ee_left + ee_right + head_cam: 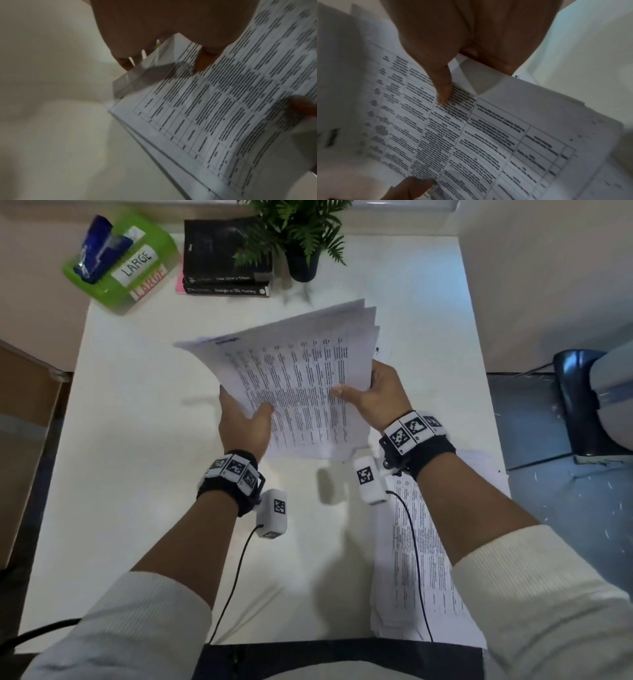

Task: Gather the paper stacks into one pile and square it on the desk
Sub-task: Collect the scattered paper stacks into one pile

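Observation:
A stack of printed sheets (294, 374) is held up off the white desk (137, 440), tilted, its far edges fanned apart. My left hand (245, 419) grips its left side, thumb on top and fingers underneath. My right hand (371, 392) grips the right side the same way. A second paper stack (421, 563) lies flat at the desk's near right, partly under my right forearm. In the left wrist view the printed stack (223, 108) runs below the left hand (154, 33). The right wrist view shows the right thumb (443, 89) pressed on the printed sheets (488, 135).
At the desk's far edge stand a green box labelled LARGE (120, 261), two stacked black books (226, 258) and a potted fern (301, 237). A blue chair (582, 405) is on the right. A brown box (24, 419) sits left of the desk.

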